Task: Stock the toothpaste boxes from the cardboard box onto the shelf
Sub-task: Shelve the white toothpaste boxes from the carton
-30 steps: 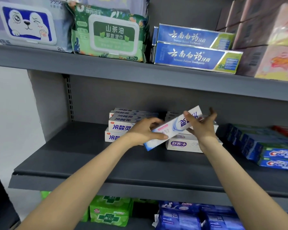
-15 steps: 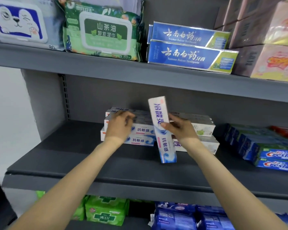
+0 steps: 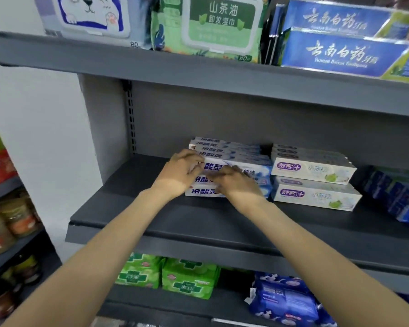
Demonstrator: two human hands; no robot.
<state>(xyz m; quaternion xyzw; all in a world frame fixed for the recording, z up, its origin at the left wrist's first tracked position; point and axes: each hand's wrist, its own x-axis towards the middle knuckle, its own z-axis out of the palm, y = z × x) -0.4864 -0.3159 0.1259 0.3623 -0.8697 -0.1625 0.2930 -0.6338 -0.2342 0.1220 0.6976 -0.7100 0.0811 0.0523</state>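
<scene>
A white-and-blue toothpaste box lies flat on top of the front stack of matching boxes on the dark grey middle shelf. My left hand wraps around the box's left end. My right hand lies over the front face of the box and the boxes beneath it, hiding part of their labels. The cardboard box is out of view.
White boxes with a purple logo are stacked just right of the stack, and blue boxes lie further right. Wipe packs and blue toothpaste boxes fill the upper shelf. Green packs sit below, and jars at the left.
The box, held upright in my right hand half a second ago, now lies flat on the stack. Both hands have closed in on it, and the view has shifted right.
</scene>
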